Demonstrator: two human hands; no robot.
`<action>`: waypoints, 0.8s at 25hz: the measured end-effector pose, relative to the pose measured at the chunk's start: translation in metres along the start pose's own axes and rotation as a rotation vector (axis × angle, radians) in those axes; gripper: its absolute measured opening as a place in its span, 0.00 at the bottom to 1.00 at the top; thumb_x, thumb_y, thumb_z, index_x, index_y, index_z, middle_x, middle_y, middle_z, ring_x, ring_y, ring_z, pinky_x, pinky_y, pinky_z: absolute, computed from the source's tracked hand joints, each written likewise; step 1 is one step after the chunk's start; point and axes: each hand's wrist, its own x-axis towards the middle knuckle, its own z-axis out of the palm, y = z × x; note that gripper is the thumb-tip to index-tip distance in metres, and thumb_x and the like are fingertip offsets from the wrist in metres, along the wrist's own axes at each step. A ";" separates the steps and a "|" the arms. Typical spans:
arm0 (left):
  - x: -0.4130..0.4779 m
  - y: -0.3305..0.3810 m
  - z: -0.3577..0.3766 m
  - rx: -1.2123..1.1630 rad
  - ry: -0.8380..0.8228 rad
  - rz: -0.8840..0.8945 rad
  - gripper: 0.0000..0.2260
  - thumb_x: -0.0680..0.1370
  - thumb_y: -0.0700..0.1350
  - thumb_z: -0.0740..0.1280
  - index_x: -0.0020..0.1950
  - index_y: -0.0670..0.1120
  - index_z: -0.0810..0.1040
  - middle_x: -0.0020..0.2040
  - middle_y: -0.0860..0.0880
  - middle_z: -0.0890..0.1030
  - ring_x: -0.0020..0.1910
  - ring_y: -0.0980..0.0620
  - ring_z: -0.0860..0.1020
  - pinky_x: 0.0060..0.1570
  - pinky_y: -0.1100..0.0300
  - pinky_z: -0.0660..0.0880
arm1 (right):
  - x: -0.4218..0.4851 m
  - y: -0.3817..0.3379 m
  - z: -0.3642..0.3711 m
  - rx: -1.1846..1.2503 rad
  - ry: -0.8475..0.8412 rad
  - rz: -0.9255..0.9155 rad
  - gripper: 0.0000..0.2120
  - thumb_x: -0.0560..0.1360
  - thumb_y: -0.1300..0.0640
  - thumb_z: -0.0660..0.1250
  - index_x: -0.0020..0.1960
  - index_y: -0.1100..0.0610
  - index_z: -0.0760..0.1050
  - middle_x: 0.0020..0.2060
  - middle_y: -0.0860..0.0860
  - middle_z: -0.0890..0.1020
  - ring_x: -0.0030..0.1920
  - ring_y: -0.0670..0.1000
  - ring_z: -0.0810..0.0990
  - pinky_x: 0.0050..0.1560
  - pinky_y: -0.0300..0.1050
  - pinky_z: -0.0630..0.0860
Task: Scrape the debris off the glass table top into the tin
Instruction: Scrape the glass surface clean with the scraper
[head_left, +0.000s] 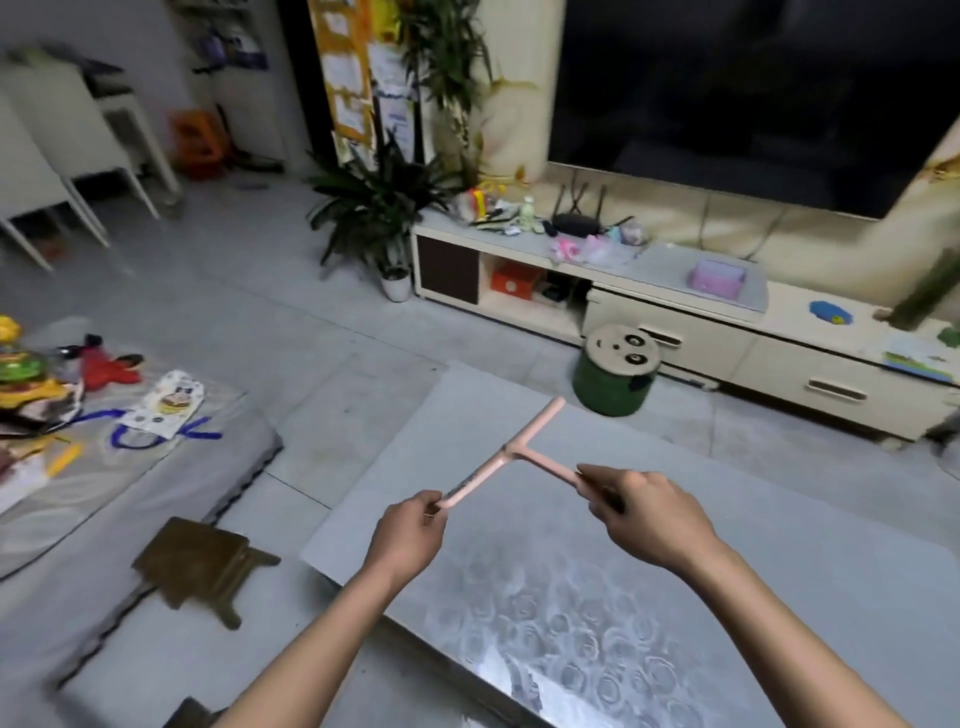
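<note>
Scraper (511, 449) held: left hand (408, 535) pinches blade end, right hand (644, 512) grips handle.

A dark television (753, 98) hangs far right above a cream cabinet (691, 332). A potted plant (379, 208) stands left of the cabinet, and a wooden stool (202, 566) sits near left.

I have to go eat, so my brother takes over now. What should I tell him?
Left hand: pinches the near end of the scraper blade.
Right hand: grips its handle.
The scraper is held over the table. The green tin stands on the floor past the far edge, and its panda lid looks on.
Done: scraper in hand.
Left: scrape the table into the tin. The picture is too blurred to show debris.
</note>
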 end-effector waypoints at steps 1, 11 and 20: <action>0.006 -0.017 -0.020 -0.004 0.011 -0.007 0.13 0.78 0.48 0.64 0.62 0.49 0.77 0.54 0.51 0.82 0.54 0.53 0.80 0.52 0.61 0.74 | 0.013 -0.023 0.007 -0.011 -0.007 -0.022 0.10 0.79 0.49 0.57 0.57 0.48 0.72 0.43 0.48 0.82 0.47 0.57 0.77 0.41 0.49 0.75; 0.086 -0.142 -0.200 -0.001 0.153 -0.105 0.13 0.79 0.50 0.63 0.58 0.46 0.79 0.50 0.48 0.84 0.52 0.48 0.80 0.49 0.59 0.73 | 0.131 -0.230 0.059 0.024 0.014 -0.134 0.11 0.77 0.49 0.60 0.59 0.45 0.72 0.48 0.48 0.82 0.49 0.56 0.78 0.43 0.50 0.76; 0.214 -0.194 -0.291 -0.107 0.212 -0.162 0.12 0.78 0.49 0.65 0.58 0.46 0.79 0.47 0.50 0.83 0.50 0.49 0.81 0.48 0.59 0.74 | 0.285 -0.324 0.077 0.024 0.047 -0.224 0.11 0.78 0.45 0.58 0.58 0.44 0.73 0.48 0.46 0.83 0.51 0.56 0.78 0.43 0.50 0.77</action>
